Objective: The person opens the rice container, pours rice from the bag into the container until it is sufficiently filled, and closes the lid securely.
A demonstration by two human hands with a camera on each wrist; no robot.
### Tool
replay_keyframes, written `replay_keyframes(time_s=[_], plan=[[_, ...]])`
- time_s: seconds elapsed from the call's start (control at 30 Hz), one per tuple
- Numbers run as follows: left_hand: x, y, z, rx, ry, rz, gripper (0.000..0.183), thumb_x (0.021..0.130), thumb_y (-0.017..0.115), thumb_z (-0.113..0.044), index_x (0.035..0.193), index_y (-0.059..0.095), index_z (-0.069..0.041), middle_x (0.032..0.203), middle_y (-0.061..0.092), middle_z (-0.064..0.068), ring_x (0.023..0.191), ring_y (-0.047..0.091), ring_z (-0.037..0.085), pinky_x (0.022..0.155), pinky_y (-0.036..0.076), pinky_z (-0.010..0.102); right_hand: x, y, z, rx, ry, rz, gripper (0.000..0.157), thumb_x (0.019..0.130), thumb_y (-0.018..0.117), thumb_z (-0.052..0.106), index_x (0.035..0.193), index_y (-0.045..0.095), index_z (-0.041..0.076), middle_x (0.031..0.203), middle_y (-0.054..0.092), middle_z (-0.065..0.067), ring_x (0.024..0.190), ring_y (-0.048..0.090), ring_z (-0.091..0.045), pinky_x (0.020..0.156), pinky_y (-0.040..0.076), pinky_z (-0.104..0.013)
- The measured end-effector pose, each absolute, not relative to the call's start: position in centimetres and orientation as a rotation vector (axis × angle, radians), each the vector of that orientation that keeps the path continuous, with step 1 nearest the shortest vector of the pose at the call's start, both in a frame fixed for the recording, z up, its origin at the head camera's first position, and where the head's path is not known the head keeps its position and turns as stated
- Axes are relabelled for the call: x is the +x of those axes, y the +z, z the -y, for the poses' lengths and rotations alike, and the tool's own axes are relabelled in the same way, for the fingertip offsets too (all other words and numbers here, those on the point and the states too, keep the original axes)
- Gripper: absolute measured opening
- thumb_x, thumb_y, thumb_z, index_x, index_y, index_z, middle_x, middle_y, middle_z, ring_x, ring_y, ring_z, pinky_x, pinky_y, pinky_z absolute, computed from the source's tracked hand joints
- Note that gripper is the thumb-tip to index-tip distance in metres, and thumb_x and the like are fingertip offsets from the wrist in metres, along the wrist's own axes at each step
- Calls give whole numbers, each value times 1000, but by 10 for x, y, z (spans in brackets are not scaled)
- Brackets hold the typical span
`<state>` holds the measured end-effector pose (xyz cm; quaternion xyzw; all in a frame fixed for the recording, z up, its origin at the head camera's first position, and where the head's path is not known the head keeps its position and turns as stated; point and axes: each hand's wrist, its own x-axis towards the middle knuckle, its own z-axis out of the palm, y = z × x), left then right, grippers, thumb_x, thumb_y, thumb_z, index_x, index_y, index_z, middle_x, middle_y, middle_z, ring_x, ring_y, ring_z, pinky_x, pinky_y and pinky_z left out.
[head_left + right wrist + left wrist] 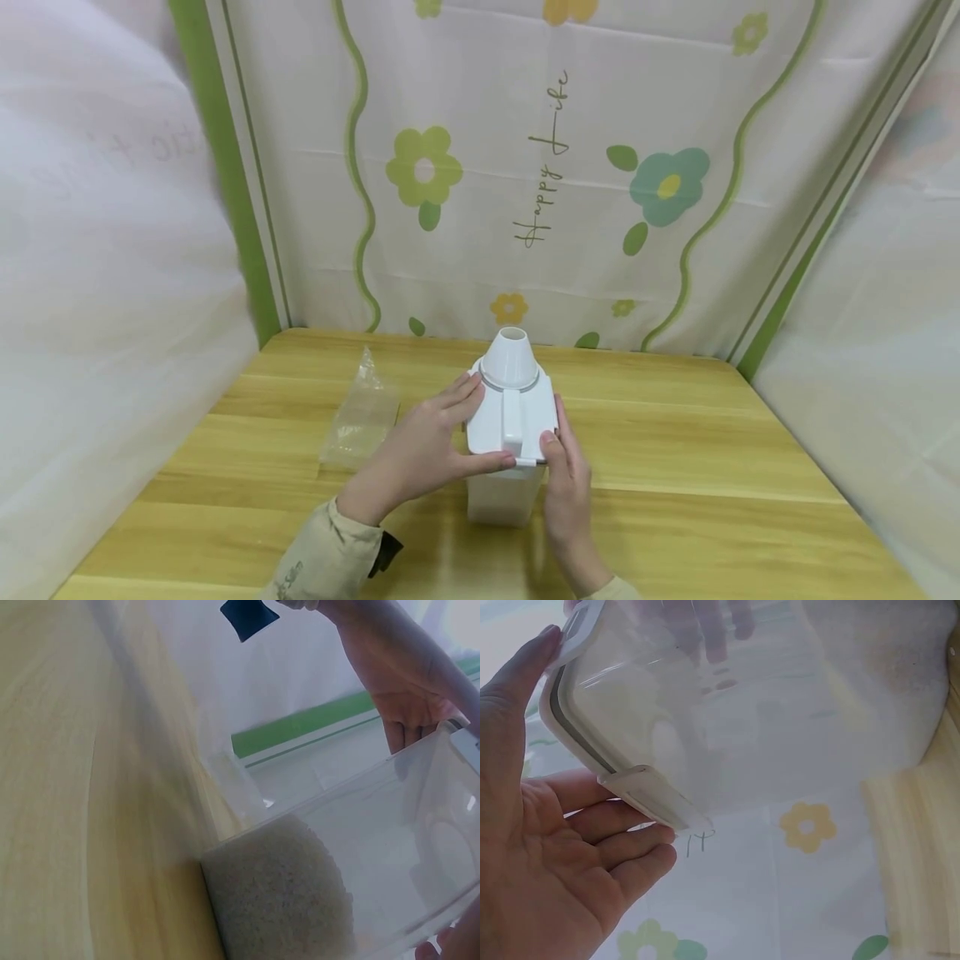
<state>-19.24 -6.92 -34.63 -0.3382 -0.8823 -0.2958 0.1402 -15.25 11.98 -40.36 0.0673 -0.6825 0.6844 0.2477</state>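
A clear plastic storage container stands upright on the table, with white rice in its lower part. Its white lid has a raised handle and a cone-shaped spout at the far end. My left hand holds the lid from the left, thumb along the near edge and fingers at the far left side. In the left wrist view its fingers lie by a side clip. My right hand grips the right side, thumb on the lid's near right corner; its other fingers are partly hidden.
A crumpled clear plastic bag lies on the wooden table, left of the container. Patterned fabric hangs behind the table's far edge, and white fabric hangs along both sides.
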Motion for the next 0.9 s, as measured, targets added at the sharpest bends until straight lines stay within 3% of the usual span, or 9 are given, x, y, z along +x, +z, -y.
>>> replay_keyframes(time_s=[0.9], plan=[[-193,-346,68,-978,-829,2560,104,76,60,-78,142,47,2,150,38,13,140,31,23,111,33,38,-153,-405,-119,190,1866,1844,47,105,39,14,151,37,5,152,39,-4,139,34,-18,111,29,-21]])
